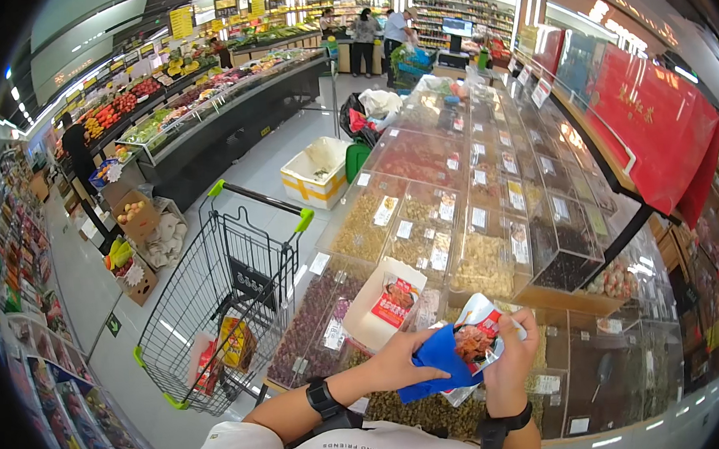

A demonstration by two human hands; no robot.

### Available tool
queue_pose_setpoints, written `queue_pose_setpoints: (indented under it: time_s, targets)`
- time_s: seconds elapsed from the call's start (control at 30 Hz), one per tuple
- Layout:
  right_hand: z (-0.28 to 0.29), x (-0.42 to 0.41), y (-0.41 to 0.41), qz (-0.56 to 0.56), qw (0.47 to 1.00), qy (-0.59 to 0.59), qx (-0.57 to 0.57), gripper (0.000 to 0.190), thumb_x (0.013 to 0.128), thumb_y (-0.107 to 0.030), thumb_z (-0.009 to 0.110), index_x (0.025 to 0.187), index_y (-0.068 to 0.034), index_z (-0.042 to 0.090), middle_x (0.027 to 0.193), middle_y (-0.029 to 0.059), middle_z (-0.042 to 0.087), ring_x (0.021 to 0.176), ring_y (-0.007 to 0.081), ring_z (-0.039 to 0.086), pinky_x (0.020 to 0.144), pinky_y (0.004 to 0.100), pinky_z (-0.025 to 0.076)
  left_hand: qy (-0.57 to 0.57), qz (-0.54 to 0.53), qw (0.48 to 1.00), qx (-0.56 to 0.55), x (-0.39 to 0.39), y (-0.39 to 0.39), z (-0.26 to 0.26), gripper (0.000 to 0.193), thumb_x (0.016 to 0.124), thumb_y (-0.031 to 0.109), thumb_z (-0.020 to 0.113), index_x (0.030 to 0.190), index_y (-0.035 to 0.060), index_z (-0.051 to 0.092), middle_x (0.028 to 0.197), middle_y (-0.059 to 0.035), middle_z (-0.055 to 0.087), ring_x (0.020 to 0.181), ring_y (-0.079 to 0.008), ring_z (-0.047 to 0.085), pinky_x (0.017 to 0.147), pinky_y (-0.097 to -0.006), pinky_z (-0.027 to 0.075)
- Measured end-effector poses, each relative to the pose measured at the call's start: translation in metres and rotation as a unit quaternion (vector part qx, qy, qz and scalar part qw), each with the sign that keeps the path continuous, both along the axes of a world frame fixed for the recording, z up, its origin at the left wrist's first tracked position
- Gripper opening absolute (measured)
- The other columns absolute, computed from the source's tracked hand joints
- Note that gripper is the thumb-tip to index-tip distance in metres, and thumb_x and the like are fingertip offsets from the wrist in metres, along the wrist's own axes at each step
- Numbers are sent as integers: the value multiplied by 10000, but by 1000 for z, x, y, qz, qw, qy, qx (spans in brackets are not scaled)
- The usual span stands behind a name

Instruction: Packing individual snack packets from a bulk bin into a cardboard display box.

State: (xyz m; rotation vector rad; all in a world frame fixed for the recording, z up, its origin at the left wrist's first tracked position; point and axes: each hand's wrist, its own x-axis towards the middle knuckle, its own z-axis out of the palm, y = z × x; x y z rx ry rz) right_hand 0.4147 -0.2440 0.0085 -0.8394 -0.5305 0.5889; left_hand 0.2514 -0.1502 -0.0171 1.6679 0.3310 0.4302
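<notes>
My left hand (pixel 402 362) grips a blue cloth (pixel 437 361) and presses it against a printed food packet (pixel 475 337). My right hand (pixel 510 355) pinches that packet along its right side. The packet is silver-white and red, with a picture of a meat dish; the cloth covers its left part. Just beyond my hands, a shallow white cardboard box (pixel 354 317) lies on the bulk bins with a red packet (pixel 394 299) inside. Below the cloth, a small part of another white packet or label shows, too hidden to tell which.
Clear-lidded bulk bins (pixel 359 224) of dried goods stretch ahead. A shopping cart (pixel 213 299) with several packets stands left. Beyond it are a foam box (pixel 314 171) with yellow tape and a produce counter (pixel 232 130). A red cloth (pixel 650 132) covers something at right. People stand far back.
</notes>
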Motion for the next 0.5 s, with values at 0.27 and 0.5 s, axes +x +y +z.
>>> queue_pose_setpoints:
  time_s: [0.27,0.5]
  targets:
    - [-5,12,-4,-12,1000,19,4,242,915,-88,646,769,-80,454,789,20,580,716,74,533,698,251,462,-31,-11,999,7,-11,7,-9,627,742,109,816,1286,-4,526,1050,-77,689,938,-99,623,853,-297,517]
    - [-39,71,17,-62,973,-172,-143,161,893,-121,661,867,-63,513,764,47,595,716,129,584,656,286,493,-274,108,899,-324,-59,58,-44,452,850,178,718,1246,37,552,1157,-89,641,1061,-218,624,934,-371,508]
